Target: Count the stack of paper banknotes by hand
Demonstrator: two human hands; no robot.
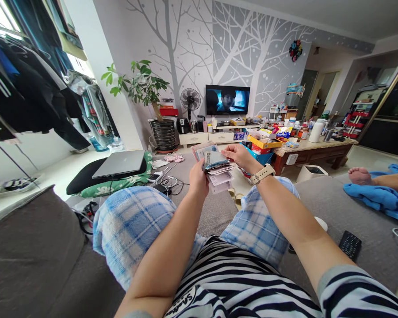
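My left hand (199, 180) is closed around a thick card holder (219, 167), held up in front of my knees. Its sleeves fan open, with pale cards or papers hanging at the lower edge. A pinkish and a bluish card stick out at the upper left; their print is too small to read. My right hand (239, 157), with a beige watch (262, 173) on the wrist, pinches the upper right corner of a card (215, 157) at the top of the holder. The fingertips partly hide that corner.
A closed laptop (119, 164) lies on a green cushion at the left, with cables (172, 182) beside it. A cluttered coffee table (315, 148) stands ahead right. On the sofa at the right are a remote control (350, 245) and another person's bare foot (360, 175).
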